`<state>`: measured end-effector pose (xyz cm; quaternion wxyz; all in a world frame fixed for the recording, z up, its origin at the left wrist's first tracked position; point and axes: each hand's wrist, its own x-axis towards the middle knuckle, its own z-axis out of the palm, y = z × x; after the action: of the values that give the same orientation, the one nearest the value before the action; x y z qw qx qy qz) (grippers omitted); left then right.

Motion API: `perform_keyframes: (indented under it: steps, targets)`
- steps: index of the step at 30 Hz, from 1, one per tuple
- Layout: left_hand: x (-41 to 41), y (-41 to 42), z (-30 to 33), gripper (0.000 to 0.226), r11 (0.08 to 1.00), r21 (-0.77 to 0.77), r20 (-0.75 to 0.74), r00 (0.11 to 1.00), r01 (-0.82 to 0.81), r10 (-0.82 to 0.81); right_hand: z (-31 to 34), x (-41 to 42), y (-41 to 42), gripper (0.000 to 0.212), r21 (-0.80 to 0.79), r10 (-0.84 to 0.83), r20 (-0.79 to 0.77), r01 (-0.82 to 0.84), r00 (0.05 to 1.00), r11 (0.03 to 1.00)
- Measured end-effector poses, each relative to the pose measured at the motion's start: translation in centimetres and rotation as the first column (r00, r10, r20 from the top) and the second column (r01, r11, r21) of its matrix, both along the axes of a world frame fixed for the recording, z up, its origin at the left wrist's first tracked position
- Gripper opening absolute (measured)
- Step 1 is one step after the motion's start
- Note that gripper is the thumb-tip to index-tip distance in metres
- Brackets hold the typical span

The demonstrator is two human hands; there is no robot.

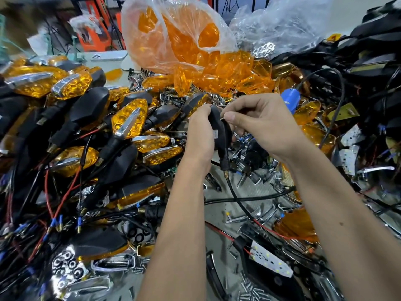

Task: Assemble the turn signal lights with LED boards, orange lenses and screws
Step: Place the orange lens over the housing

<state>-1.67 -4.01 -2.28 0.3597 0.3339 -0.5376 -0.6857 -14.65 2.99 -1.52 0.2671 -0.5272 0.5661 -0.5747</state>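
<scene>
My left hand (199, 131) grips a black turn signal housing (219, 129) upright above the table's middle, its back toward me and its threaded stem and black cable (230, 187) hanging down. My right hand (258, 120) pinches a small screw (221, 118) between thumb and forefinger, its tip at the housing's back. A loose white LED board (271, 260) with red wire lies at the lower right. Loose orange lenses (227, 77) pile up behind my hands.
Finished turn signals (128, 120) with orange lenses and chrome trim are heaped on the left. A plastic bag of orange lenses (173, 33) stands at the back. Black housings (373, 61) pile on the right. Loose screws (251, 290), chrome trims and a blue-handled tool (290, 98) surround my hands.
</scene>
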Motion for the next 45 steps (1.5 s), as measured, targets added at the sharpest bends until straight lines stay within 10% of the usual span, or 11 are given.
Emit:
perform_keyframes:
  steps: [28,45]
  targets:
    - [1.1,-1.4,-0.2,0.037,0.940,0.291,-0.244,0.964,0.177,-0.106,0.5,-0.2,0.3,0.002,0.007,-0.071,0.167,0.071,0.983,0.997]
    - [0.9,-1.6,-0.5,0.034,0.916,0.378,-0.306,0.952,0.132,-0.011,0.4,0.1,0.2,0.008,0.020,-0.093,-0.119,0.096,0.989,0.995]
